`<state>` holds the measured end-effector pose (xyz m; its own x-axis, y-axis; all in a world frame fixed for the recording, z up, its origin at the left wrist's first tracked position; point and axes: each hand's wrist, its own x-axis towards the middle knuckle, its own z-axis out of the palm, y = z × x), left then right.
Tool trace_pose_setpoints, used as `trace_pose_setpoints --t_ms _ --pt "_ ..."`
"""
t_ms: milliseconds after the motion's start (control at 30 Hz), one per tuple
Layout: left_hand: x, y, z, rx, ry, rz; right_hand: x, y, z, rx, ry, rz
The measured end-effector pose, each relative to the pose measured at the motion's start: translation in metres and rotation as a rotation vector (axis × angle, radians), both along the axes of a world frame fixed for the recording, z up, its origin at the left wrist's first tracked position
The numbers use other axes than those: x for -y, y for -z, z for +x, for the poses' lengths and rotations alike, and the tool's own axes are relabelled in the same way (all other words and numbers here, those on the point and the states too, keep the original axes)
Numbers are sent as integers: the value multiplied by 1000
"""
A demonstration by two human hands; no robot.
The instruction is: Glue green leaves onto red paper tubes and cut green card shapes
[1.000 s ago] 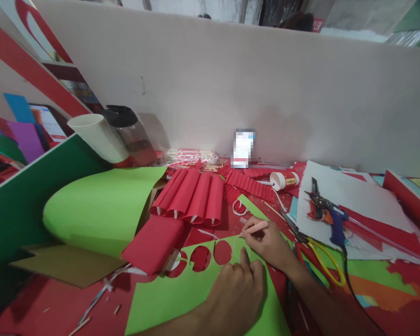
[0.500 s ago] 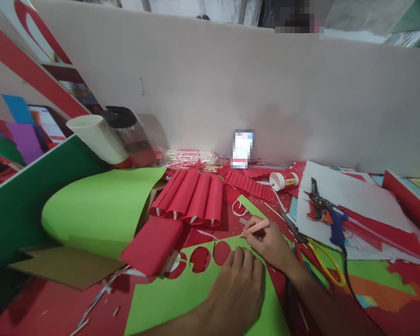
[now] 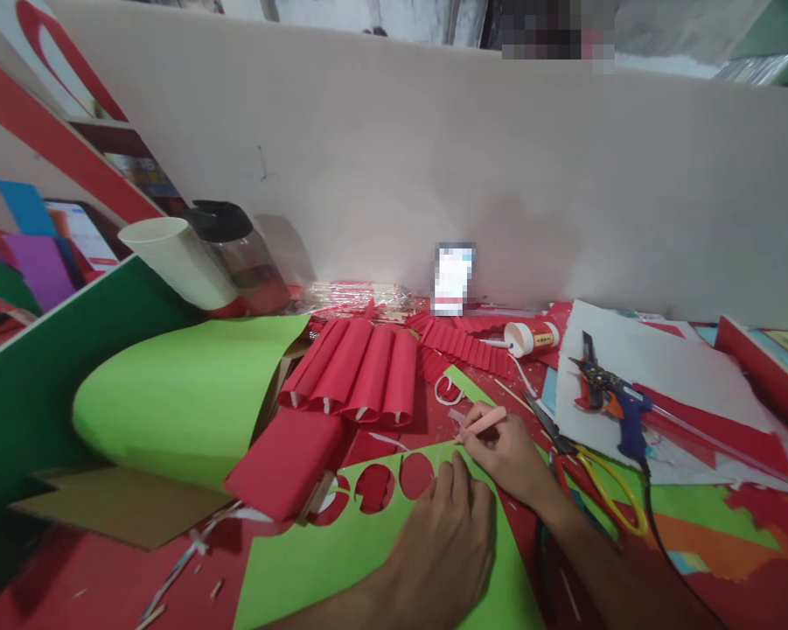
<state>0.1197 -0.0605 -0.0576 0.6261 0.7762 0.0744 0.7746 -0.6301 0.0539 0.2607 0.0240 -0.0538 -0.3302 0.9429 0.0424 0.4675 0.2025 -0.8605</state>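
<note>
Green sheet (image 3: 321, 560) beneath left hand (image 3: 442, 534), seemingly palm-down.

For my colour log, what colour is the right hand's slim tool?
The slim tool is pale pink, clearest in the head view.

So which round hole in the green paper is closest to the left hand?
The rightmost hole in the green paper, right beside the left hand; the others are farther left.
</note>
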Motion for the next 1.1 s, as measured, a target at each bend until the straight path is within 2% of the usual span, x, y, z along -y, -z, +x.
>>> trace_pose_setpoints --t_ms 267,433,567,833,1100 --pt "-3 -1 -1 -17 6 -63 0 3 2 7 23 -16" --pt "-5 -4 -1 -19 6 -52 1 1 1 7 1 11" --pt "-6 -6 -1 -18 -13 -28 1 0 1 51 37 38" --pt "-8 -6 -2 -39 28 -43 1 -2 1 70 28 43" --pt "-8 -7 -2 -38 11 -114 1 1 1 62 55 46"
